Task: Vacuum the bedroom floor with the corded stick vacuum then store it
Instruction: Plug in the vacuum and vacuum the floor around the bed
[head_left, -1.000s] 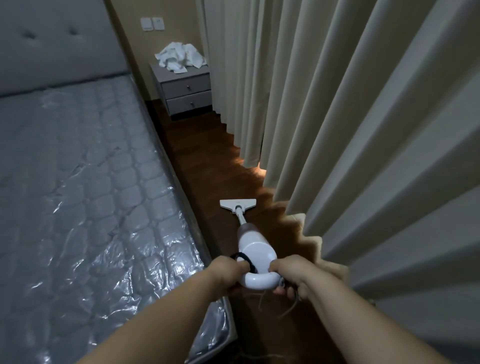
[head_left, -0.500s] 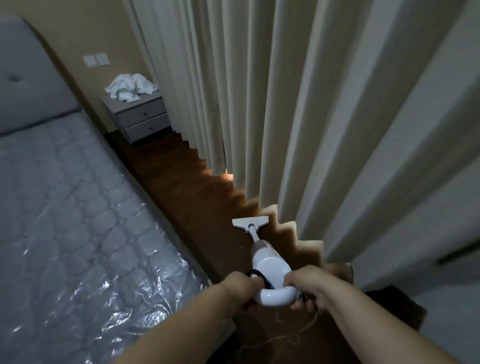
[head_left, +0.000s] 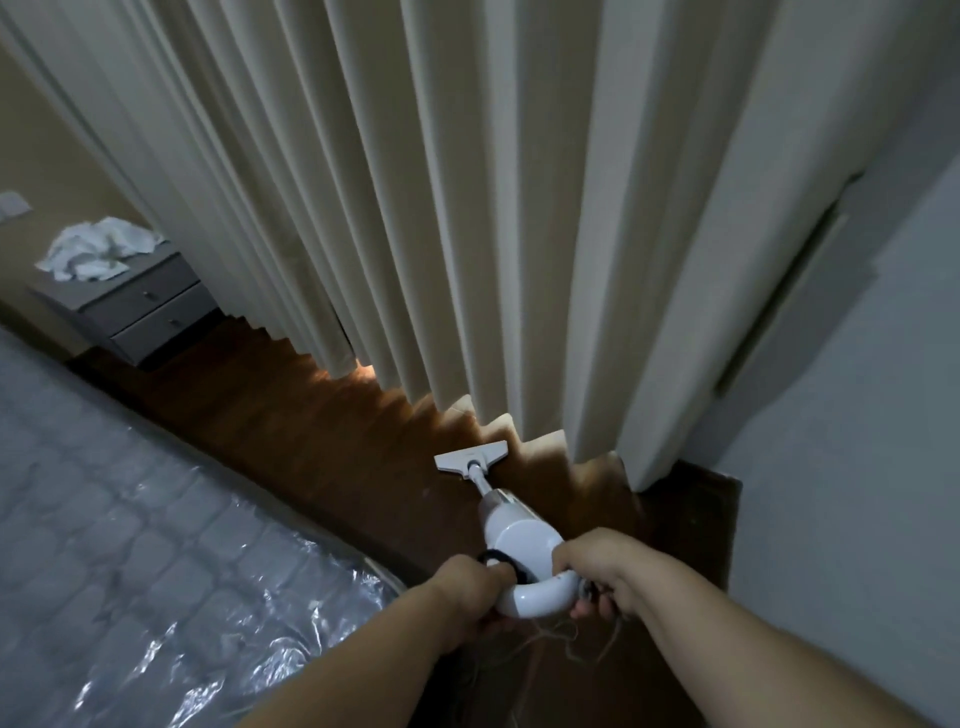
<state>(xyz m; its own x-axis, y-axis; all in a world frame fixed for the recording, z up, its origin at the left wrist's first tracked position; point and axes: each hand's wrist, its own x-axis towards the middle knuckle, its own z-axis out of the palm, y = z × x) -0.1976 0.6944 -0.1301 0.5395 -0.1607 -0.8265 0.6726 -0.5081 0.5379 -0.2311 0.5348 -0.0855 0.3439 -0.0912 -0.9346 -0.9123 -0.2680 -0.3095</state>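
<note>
The white stick vacuum (head_left: 511, 530) leans away from me over the dark wooden floor (head_left: 322, 415). Its flat white nozzle (head_left: 471, 456) rests on the floor at the foot of the curtain. My left hand (head_left: 467, 590) grips the left side of the looped handle, by the black cord. My right hand (head_left: 597, 569) grips the right side of the same handle. A thin cord (head_left: 566, 642) hangs loose beneath my hands.
Long cream curtains (head_left: 415, 208) hang along the right of the narrow floor strip. A plastic-wrapped mattress (head_left: 130, 545) borders it on the left. A grey nightstand (head_left: 140, 306) with crumpled white cloth (head_left: 98, 249) stands at the far end. A grey wall (head_left: 857, 441) closes the right.
My view has swung right toward the curtain and wall corner. The nozzle has moved right, up to the curtain hem. Both hands keep their grip on the handle.
</note>
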